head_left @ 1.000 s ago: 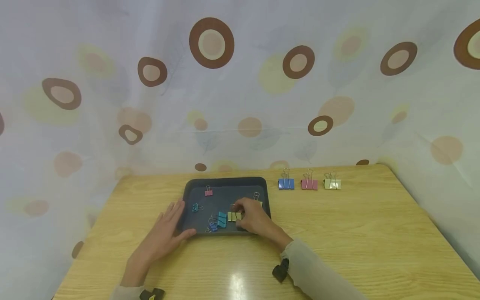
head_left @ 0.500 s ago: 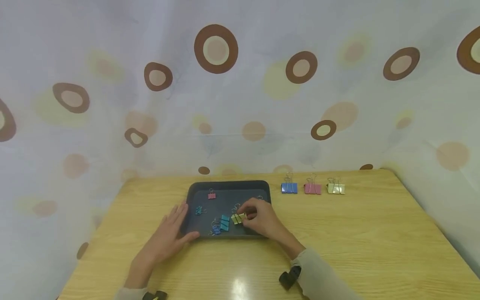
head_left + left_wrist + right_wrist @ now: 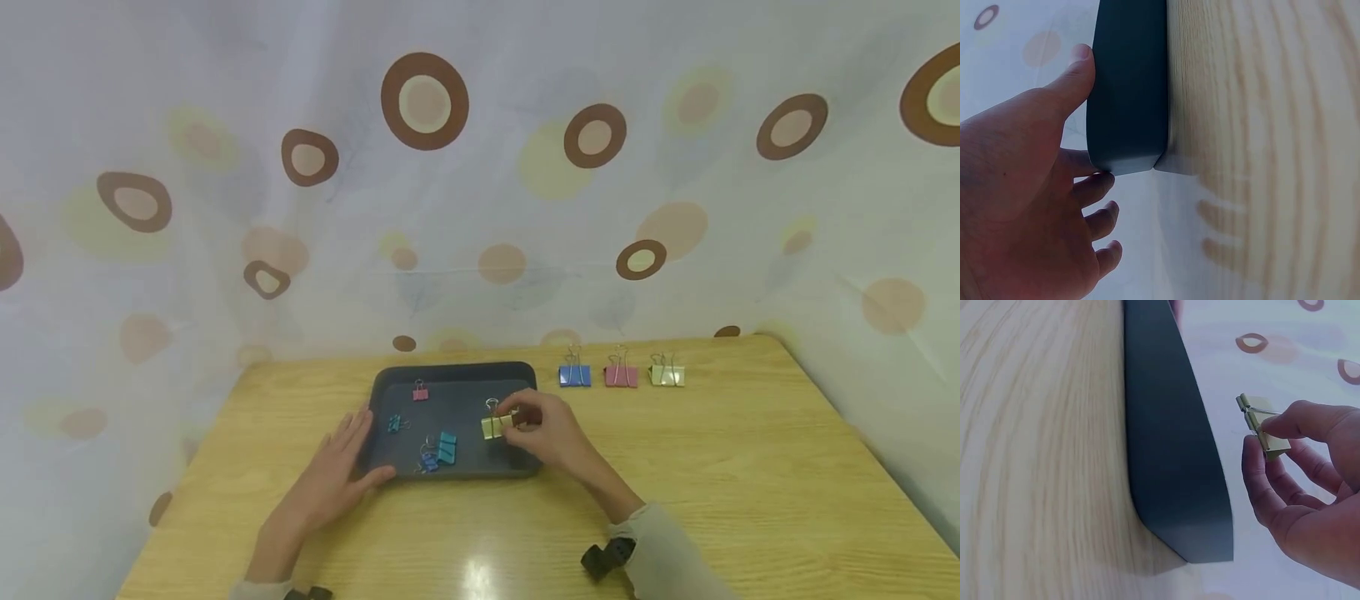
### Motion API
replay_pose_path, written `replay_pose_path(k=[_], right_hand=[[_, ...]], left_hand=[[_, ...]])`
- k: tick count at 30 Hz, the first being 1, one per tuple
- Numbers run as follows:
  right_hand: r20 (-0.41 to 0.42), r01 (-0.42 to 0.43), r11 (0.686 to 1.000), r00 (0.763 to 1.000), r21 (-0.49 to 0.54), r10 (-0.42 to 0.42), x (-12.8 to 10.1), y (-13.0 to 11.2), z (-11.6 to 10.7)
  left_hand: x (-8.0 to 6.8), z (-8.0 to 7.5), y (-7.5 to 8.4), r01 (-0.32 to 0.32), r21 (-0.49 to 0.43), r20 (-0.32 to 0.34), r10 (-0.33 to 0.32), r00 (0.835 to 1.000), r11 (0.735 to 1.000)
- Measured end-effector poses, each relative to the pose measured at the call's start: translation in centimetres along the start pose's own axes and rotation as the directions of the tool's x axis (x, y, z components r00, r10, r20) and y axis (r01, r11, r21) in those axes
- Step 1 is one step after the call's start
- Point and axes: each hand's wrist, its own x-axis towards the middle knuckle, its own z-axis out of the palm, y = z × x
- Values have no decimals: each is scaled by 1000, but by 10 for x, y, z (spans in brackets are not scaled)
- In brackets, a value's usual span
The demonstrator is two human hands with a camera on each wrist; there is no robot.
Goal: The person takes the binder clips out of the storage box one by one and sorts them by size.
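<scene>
A dark tray [image 3: 468, 477] holds several small binder clips. Along its left side lies my left hand [image 3: 333, 479], fingers straight against the wall and thumb at the near rim; the left wrist view shows the thumb [image 3: 1075, 78] on the rim. My right hand [image 3: 551, 429] pinches a yellow binder clip [image 3: 491, 428] between thumb and fingers over the tray's right part. In the right wrist view this yellow clip [image 3: 1260, 422] is up beyond the rim. A teal binder clip [image 3: 447, 448] and a smaller blue one [image 3: 429, 462] lie close together in the tray.
A small pink clip [image 3: 420, 392] and a small teal clip [image 3: 394, 423] lie toward the tray's left. On the wooden table [image 3: 712, 467] right of the tray stand a blue clip [image 3: 574, 377], a pink clip [image 3: 621, 377] and a pale yellow clip [image 3: 667, 377] in a row. A patterned cloth [image 3: 450, 192] hangs behind.
My right hand has lifted the yellow binder clip away from the teal one and carried it to the right. The left hand has stayed at the tray's left side.
</scene>
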Motion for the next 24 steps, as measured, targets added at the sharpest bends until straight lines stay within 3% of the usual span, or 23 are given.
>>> replay_pose_path(k=[8,16,24], right_hand=[[-33,-53,999,998,8,53,-11,-2,-17],[-82,-53,999,995,6,54,-18,4,-36],[-147,-72,995,987,-67,62,-16,17,-57]], left_hand=[[-2,-2,2,-17,-9,-22,17,1000,1000],[-1,-2,2,-20,-9,-20,19,1000,1000],[-1,-4,3,-11,-3,-10,11,1000,1000]])
